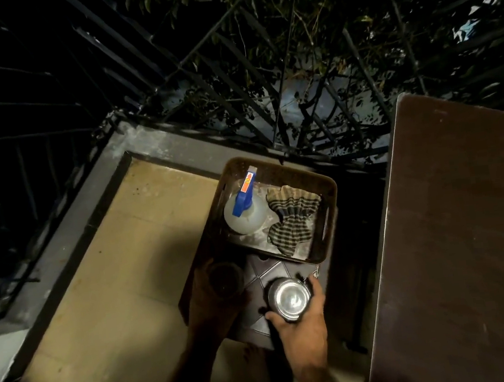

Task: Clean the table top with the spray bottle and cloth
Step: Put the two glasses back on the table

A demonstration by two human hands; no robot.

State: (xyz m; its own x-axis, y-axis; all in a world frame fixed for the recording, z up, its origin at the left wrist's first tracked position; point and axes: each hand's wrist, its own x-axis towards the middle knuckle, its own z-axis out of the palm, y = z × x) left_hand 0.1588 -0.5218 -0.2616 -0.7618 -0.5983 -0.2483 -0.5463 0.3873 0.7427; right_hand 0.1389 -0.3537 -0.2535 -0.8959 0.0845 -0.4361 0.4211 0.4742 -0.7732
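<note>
Night shot, dim, lit from above. Brown basket [326,210] sits on the far part of a small dark stool [273,275] w/ a diamond-pattern top. Inside the basket: spray bottle [245,212] on the left side, upright, clear body, blue trigger head w/ an orange label, nozzle pointing away from the person. Striped cloth [292,217] lies crumpled just right of it, touching or nearly touching the bottle; its far end rests up against the basket's wall.

Left hand [213,303] is in shadow, wrapped around a dark glass [226,279] at the stool's near-left area; grip looks closed on it, but whether the glass rests on the stool or is lifted can't be told. Right hand [301,315] is closed around a shiny steel cup [289,297], thumb on the near side, fingers on the right side; cup mouth faces up, over the stool's near-right part. Contact w/ the stool unclear too.

Worktop [458,229], dark brown, fills the right side, apart from the stool, a dark gap between them. Tan floor [104,288] to the left, w/ a grey raised kerb [67,220] around it. Black railing [166,74] beyond, leafy branches [303,25] behind it. A bare foot [255,354] shows under the stool's near edge.
</note>
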